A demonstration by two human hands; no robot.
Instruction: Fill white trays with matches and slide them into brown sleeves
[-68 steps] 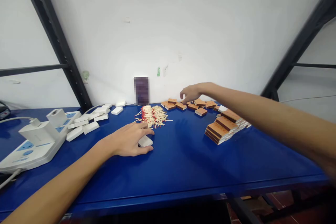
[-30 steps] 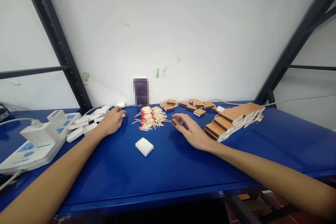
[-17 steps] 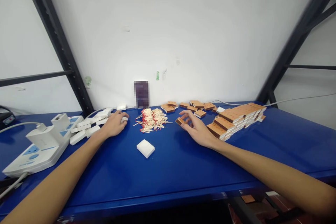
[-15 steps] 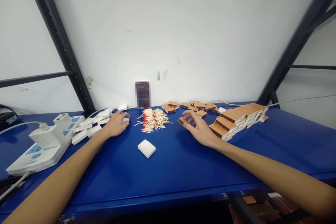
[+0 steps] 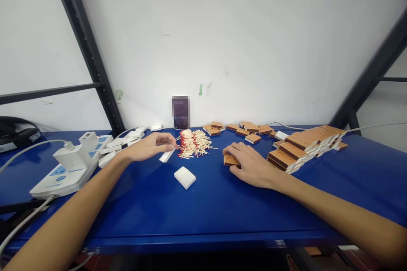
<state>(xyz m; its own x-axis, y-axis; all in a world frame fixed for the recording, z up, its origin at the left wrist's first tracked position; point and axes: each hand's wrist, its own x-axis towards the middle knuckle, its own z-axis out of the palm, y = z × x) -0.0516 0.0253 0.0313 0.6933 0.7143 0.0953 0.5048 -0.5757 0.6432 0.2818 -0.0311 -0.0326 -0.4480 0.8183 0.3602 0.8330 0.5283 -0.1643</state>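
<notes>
My left hand (image 5: pixel 152 146) pinches a small white matchbox tray (image 5: pixel 166 155) by its upper end, tilted beside the pile of red-tipped matches (image 5: pixel 195 143). Its fingertips are at the pile's left edge; whether they also touch a match I cannot tell. On the right, my right hand (image 5: pixel 249 164) is closed over a brown matchbox sleeve (image 5: pixel 231 160) lying on the blue table (image 5: pixel 210 207). Part of the sleeve is hidden under the fingers. Between my hands, nearer to me, lies another white matchbox tray (image 5: pixel 185 177).
Several white trays (image 5: pixel 130 136) lie behind my left wrist, beside a white power strip (image 5: pixel 60 182) with chargers. Loose brown matchboxes (image 5: pixel 251 127) lie along the wall, and a stepped stack of matchboxes (image 5: pixel 299 146) stands at right. A dark phone-like object (image 5: pixel 182 112) leans on the wall.
My left hand has moved right from the white trays to the match pile, bringing a tray along. My right hand has lowered and closed over the brown sleeve. The camera view has shifted slightly.
</notes>
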